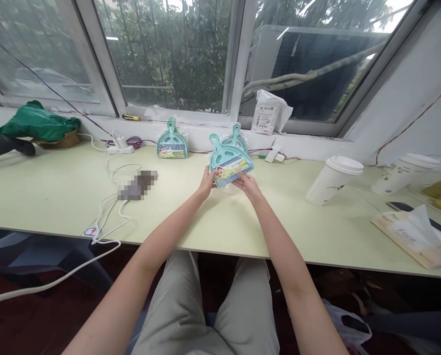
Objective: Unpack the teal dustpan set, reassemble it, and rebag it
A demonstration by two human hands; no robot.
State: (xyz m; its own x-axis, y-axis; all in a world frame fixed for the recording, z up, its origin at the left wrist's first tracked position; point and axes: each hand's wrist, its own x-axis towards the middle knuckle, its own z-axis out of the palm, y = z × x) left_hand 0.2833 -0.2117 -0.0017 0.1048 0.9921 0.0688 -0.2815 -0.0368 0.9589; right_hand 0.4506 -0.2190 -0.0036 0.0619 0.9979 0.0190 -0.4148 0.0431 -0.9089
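Between my two hands a small teal dustpan and brush set (227, 160) in clear plastic wrap is held tilted above the table, its label and blue bristles facing me. My left hand (207, 182) grips its lower left corner, thumb on the front. With thumb in front and fingers behind, my right hand (248, 184) holds the lower right edge. Just behind it, another teal dustpan set (236, 132) leans against the wall, partly covered. To the left, a stack of wrapped dustpan sets (172, 140) leans on the wall too.
A white lidded cup (333, 180) and a tissue pack (414, 236) are on the right. White cables (107, 212) run over the left side beside a power strip (120, 148). A green plastic bag (37, 123) lies far left. A wrapped white package (268, 113) rests on the windowsill.
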